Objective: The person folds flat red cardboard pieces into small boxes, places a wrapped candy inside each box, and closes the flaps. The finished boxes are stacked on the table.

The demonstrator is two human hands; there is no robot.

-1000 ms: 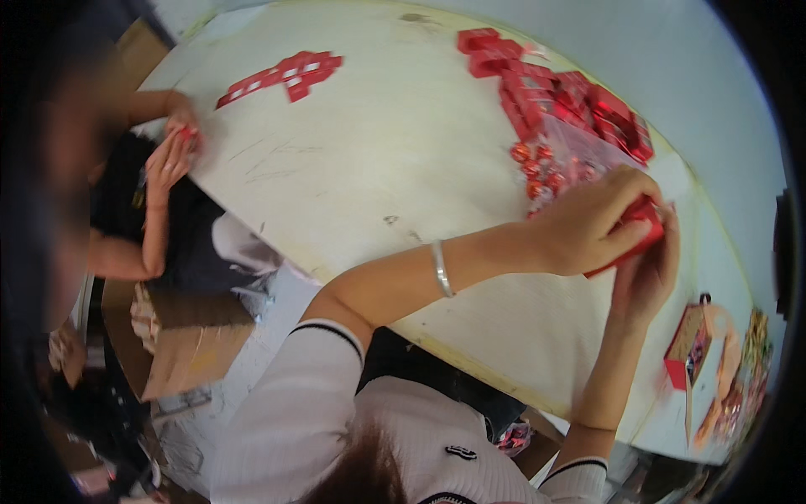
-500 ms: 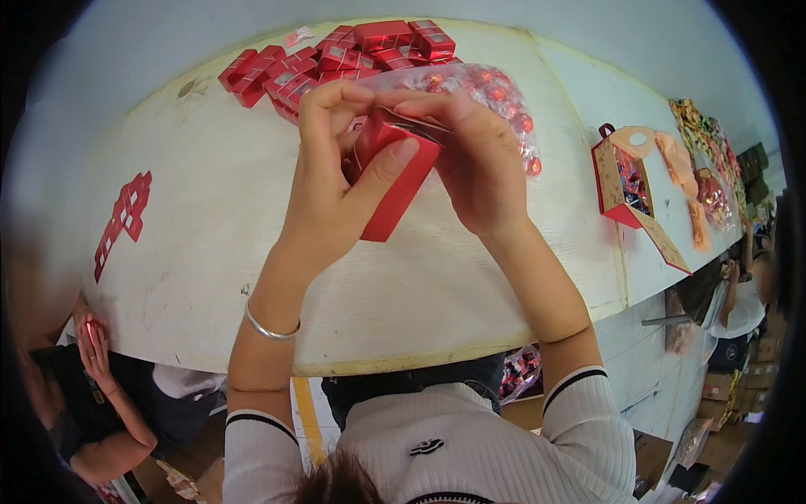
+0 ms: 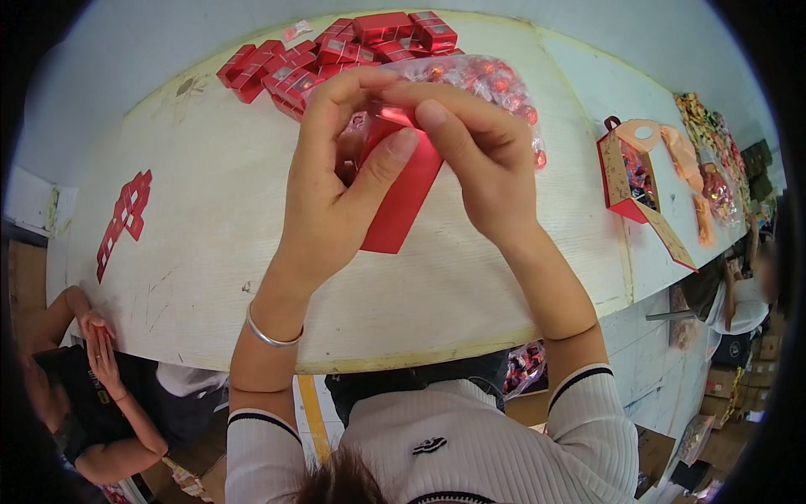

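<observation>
A small red cardboard box is held up above the table, tilted, between my two hands. My left hand wraps around its left side, the thumb lying along the face turned toward me. At the box's upper end, the fingers and thumb of my right hand close on the top edge. The far side of the box is hidden by my fingers. Behind my hands lies a clear plastic bag of red-wrapped round sweets.
A heap of similar red boxes fills the table's far side. A flat red box blank lies at the left. On the right stands an opened red gift box with wrapped sweets inside. At the lower left a co-worker's hands hold something red.
My right thumb has come onto the box's top edge, and the flaps seen standing at the upper end no longer show. The box is turned slightly.
</observation>
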